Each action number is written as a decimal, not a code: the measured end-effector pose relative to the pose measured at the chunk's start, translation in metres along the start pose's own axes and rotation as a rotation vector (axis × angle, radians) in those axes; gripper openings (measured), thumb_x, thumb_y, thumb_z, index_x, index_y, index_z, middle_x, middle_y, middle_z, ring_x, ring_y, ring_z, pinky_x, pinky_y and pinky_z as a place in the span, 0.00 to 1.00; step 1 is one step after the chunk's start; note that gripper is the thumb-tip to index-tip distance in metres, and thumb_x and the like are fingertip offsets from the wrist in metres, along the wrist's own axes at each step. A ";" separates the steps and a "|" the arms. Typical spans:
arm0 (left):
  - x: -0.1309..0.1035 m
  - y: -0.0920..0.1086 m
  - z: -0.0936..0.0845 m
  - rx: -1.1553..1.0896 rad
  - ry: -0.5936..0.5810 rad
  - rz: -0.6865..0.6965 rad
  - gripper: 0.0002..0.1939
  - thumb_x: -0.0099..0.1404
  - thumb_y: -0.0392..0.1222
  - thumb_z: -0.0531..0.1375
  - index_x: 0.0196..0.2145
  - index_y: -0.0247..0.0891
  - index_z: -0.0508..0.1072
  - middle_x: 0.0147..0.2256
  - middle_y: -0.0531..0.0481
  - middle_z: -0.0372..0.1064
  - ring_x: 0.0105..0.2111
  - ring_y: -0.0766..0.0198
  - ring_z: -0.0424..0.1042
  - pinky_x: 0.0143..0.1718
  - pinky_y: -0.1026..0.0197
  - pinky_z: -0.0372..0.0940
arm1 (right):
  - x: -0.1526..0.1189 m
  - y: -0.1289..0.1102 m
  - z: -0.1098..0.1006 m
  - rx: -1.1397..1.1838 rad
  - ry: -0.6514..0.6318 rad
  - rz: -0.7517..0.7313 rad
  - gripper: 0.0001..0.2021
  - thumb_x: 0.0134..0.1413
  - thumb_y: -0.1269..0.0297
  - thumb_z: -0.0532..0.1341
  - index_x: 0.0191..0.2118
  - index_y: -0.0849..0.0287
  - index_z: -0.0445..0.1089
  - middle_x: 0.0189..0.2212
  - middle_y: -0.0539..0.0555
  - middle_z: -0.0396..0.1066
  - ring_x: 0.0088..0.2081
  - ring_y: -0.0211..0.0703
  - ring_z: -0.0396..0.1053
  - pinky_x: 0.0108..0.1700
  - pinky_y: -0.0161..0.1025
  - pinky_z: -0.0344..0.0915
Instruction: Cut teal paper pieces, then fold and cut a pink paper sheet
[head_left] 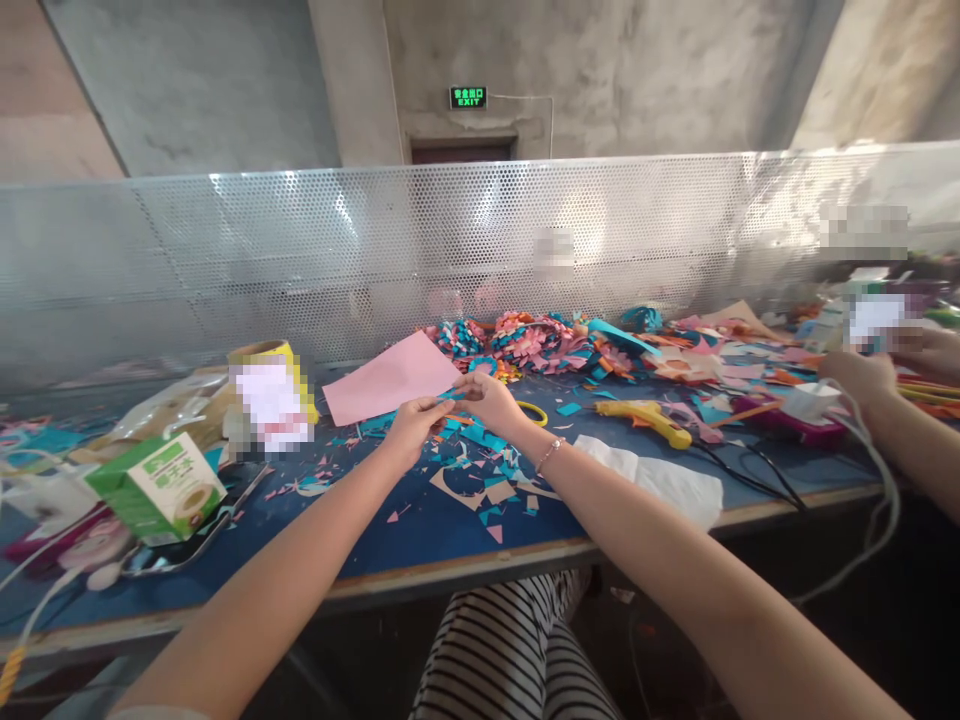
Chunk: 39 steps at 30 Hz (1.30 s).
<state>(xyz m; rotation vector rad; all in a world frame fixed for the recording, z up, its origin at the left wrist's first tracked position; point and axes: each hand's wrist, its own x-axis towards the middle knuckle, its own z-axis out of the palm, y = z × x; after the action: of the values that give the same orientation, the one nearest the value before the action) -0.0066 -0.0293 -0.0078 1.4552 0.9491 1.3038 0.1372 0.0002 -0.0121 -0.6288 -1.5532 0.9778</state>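
Observation:
Over the middle of the blue table point(405, 540), my left hand point(417, 428) and my right hand point(486, 402) meet at the fingertips. The fingers of both are pinched together. What lies between them is too small to make out. A pink sheet of paper point(390, 378) is just behind and left of them, its right corner by my right hand. Blue paper scraps point(480, 432) lie beneath and around the hands. Behind them sits a heap of pink, blue and orange fringed paper pieces point(532, 342).
A yellow glue gun point(649, 418) and white tissue point(652, 480) lie to the right. A green-and-white carton point(161, 490) and a yellow roll point(281, 360) stand left. Another person's hands point(862, 385) are at far right. A perforated metal screen point(450, 230) runs behind.

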 end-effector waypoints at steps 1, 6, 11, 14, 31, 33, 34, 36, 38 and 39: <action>0.001 0.001 -0.002 -0.030 -0.001 -0.026 0.16 0.42 0.49 0.68 0.24 0.32 0.75 0.17 0.53 0.63 0.18 0.71 0.59 0.21 0.67 0.54 | 0.000 0.001 0.000 0.005 -0.035 -0.011 0.18 0.34 0.70 0.65 0.36 0.59 0.62 0.28 0.48 0.70 0.30 0.36 0.71 0.36 0.37 0.70; 0.013 0.017 -0.033 0.001 0.179 0.037 0.16 0.43 0.49 0.67 0.26 0.33 0.76 0.24 0.46 0.71 0.19 0.70 0.61 0.23 0.65 0.58 | 0.000 0.004 -0.017 -0.237 -0.032 -0.098 0.18 0.44 0.73 0.61 0.45 0.59 0.63 0.41 0.56 0.71 0.42 0.40 0.70 0.46 0.42 0.67; 0.026 0.029 -0.088 0.571 0.294 0.130 0.04 0.44 0.41 0.65 0.18 0.38 0.76 0.17 0.49 0.68 0.20 0.64 0.65 0.24 0.63 0.56 | -0.005 0.007 -0.044 -0.955 -0.107 0.009 0.10 0.48 0.70 0.59 0.40 0.61 0.70 0.41 0.60 0.71 0.44 0.48 0.68 0.46 0.43 0.64; 0.030 0.022 -0.109 0.750 0.295 0.152 0.04 0.39 0.34 0.66 0.15 0.41 0.75 0.17 0.49 0.69 0.26 0.57 0.69 0.30 0.61 0.57 | -0.007 0.012 -0.051 -1.222 -0.225 0.164 0.09 0.50 0.65 0.57 0.36 0.61 0.71 0.39 0.61 0.71 0.41 0.51 0.69 0.41 0.42 0.65; 0.037 -0.004 -0.116 1.036 0.190 -0.007 0.12 0.39 0.27 0.57 0.18 0.41 0.77 0.24 0.44 0.74 0.34 0.53 0.72 0.36 0.62 0.60 | 0.000 0.029 -0.058 -1.358 -0.199 0.217 0.15 0.54 0.65 0.51 0.43 0.60 0.71 0.44 0.62 0.69 0.45 0.50 0.65 0.44 0.40 0.59; 0.037 -0.004 -0.110 1.138 0.159 -0.048 0.13 0.42 0.29 0.56 0.22 0.39 0.78 0.27 0.44 0.75 0.36 0.55 0.72 0.37 0.63 0.60 | -0.001 0.022 -0.053 -1.350 -0.161 0.210 0.15 0.54 0.60 0.52 0.41 0.61 0.72 0.42 0.62 0.70 0.47 0.51 0.64 0.45 0.41 0.58; 0.037 -0.004 -0.107 1.197 0.145 -0.071 0.13 0.44 0.31 0.55 0.25 0.39 0.78 0.28 0.45 0.75 0.36 0.56 0.72 0.37 0.63 0.60 | -0.001 0.019 -0.051 -1.339 -0.162 0.200 0.15 0.54 0.58 0.53 0.39 0.61 0.72 0.40 0.61 0.70 0.47 0.51 0.63 0.45 0.41 0.58; 0.038 -0.002 -0.103 1.303 0.126 -0.111 0.14 0.47 0.33 0.54 0.29 0.37 0.79 0.30 0.44 0.75 0.37 0.57 0.72 0.38 0.64 0.61 | -0.003 0.011 -0.045 -1.309 -0.205 0.176 0.17 0.49 0.52 0.57 0.34 0.60 0.74 0.36 0.58 0.71 0.45 0.50 0.64 0.46 0.40 0.57; 0.039 0.000 -0.103 1.375 0.122 -0.137 0.16 0.49 0.34 0.53 0.32 0.36 0.78 0.32 0.44 0.75 0.37 0.57 0.72 0.37 0.64 0.61 | -0.006 0.004 -0.039 -1.285 -0.252 0.174 0.18 0.45 0.48 0.60 0.33 0.60 0.74 0.36 0.58 0.71 0.45 0.50 0.64 0.47 0.40 0.57; 0.039 0.002 -0.103 1.399 0.122 -0.147 0.16 0.50 0.34 0.53 0.34 0.35 0.78 0.32 0.43 0.75 0.37 0.57 0.72 0.37 0.64 0.61 | -0.008 0.002 -0.037 -1.275 -0.261 0.179 0.19 0.43 0.48 0.61 0.34 0.59 0.74 0.38 0.59 0.70 0.46 0.52 0.63 0.46 0.40 0.57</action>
<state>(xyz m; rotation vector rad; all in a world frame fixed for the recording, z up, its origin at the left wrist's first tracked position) -0.1036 0.0221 0.0045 2.1999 2.2223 0.4978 0.1743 0.0040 -0.0175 -1.5627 -2.3122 0.0498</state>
